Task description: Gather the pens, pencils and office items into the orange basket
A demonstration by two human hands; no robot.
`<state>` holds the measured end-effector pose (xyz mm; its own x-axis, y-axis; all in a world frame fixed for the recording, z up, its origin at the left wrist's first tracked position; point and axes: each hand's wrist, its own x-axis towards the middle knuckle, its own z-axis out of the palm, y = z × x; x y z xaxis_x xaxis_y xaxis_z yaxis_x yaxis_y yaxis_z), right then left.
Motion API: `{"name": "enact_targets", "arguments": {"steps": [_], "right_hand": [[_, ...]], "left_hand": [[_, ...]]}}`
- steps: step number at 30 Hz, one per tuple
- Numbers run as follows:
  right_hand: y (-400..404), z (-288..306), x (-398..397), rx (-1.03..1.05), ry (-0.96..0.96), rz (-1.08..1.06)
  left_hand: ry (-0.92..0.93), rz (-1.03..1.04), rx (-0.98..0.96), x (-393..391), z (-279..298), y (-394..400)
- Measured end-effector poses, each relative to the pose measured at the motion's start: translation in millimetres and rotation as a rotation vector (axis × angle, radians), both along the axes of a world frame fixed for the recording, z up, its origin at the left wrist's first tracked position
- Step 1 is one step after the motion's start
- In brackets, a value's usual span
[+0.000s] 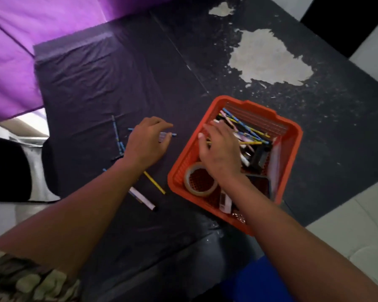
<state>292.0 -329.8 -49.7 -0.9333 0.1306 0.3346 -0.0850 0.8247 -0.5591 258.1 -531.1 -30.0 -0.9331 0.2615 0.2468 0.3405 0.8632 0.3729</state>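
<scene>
progress: mostly gathered | near edge: white marker (142, 199), thin yellow pencil (154, 182) left on creased black sheet (85, 83) | left hand (147, 142) curls over blue pencil (172, 134), grip unclear | right hand (222, 150) spread inside ribbed plastic orange basket (292, 136), tape roll (200, 179) by it | far: blue pencils (118, 140) remain

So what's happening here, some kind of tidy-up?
Yes. A person is gathering stationery into an orange basket on a dark table. The right hand reaches into the basket, above the pens and beside a tape roll already there. The left hand is closing on a blue pencil. A yellow pencil and a white marker remain outside.
</scene>
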Motion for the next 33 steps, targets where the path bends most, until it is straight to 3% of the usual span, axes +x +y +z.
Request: {"name": "enact_targets", "arguments": {"steps": [4, 9, 13, 20, 28, 33], "right_hand": [[-61, 0, -20, 0.046, -0.018, 0.205], [-110, -6, -56, 0.254, -0.399, 0.305], [-134, -28, -80, 0.348, -0.552, 0.313], [-145, -63, -99, 0.462, -0.544, 0.25], [-146, -67, -98, 0.388, -0.645, 0.174], [-140, -48, -88, 0.327, -0.709, 0.285]], "left_hand": [[-0.08, 0.107, -0.036, 2, -2, -43], [-0.162, 0.17, -0.009, -5, -20, -80], [-0.2, 0.168, 0.008, -10, -42, -100], [-0.259, 0.168, 0.06, -21, -71, -114], [-0.226, 0.13, 0.066, -24, -71, -107], [-0.191, 0.07, 0.018, -23, -57, -98]]}}
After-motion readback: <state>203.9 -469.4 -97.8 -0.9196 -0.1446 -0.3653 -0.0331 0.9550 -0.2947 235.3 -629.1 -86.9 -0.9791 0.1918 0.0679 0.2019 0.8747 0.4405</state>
